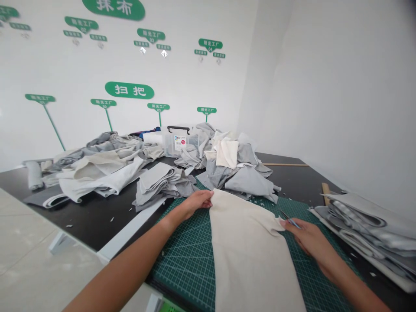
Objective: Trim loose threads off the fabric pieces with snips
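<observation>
A long cream cloth (250, 255) lies over the green cutting mat (185, 255) and runs off the bottom of the view. My left hand (199, 201) pinches its far left corner, fingers closed. At the far right corner, where the edge is creased and frayed, my right hand (300, 234) is closed with its fingertips on the cloth. The same hand also holds small scissors (290, 219) with a blue handle, their slim tips pointing up and left, away from me. The fingers partly hide the scissors' handle.
Beyond the mat sits a heap of grey and white cloths (247, 177), with a folded stack (159, 184) to its left. A clear plastic box (169, 147) stands behind. More cloths (97, 169) cover the left; another stack (367, 234) lies right, near wooden strips (325, 193).
</observation>
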The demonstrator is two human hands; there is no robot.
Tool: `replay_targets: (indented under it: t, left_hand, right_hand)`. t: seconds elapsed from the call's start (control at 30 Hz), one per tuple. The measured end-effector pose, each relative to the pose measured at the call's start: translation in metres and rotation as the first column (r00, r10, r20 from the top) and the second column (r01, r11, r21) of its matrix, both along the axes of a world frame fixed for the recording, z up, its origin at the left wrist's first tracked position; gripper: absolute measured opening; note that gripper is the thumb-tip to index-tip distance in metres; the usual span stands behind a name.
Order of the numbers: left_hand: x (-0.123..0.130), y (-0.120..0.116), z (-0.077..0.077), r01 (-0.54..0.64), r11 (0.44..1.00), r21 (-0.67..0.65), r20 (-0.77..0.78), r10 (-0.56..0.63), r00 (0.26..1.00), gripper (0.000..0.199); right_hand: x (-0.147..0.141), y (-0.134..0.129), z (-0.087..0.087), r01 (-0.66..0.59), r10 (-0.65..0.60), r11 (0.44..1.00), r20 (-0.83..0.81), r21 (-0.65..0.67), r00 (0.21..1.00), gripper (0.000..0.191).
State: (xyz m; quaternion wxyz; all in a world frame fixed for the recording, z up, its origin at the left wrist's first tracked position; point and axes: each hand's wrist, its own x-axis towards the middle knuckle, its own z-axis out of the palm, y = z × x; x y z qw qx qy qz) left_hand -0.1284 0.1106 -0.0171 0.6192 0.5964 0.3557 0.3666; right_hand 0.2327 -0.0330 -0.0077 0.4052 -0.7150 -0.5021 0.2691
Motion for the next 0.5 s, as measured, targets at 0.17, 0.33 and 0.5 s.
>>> replay_targets:
  t: [0.17, 0.33, 0.5]
  left_hand:
    - [0.0003, 0.004, -0.0041, -0.043, 0.976, 0.214, -0.065, 0.058, 0.996, 0.039]
    - [0.002, 0.0074, -0.0067, -0.073, 0.945, 0.319, -0.053, 0.094, 0.994, 0.037]
    - [0.0043, 0.0046, -0.0041, -0.091, 0.931, 0.354, -0.076, 0.126, 0.989, 0.042]
  right_hand:
    - [0.0023, 0.002, -0.0017, -0.022, 0.021, 1.0, 0.036, 0.01, 0.999, 0.044]
    - [0.0003, 0.0018, -0.002, -0.017, 0.016, 0.999, 0.066, 0.028, 0.998, 0.044]
    - [-0.0001, 0.0013, -0.0021, -0.014, 0.011, 0.999, 0.08, 0.031, 0.997, 0.046]
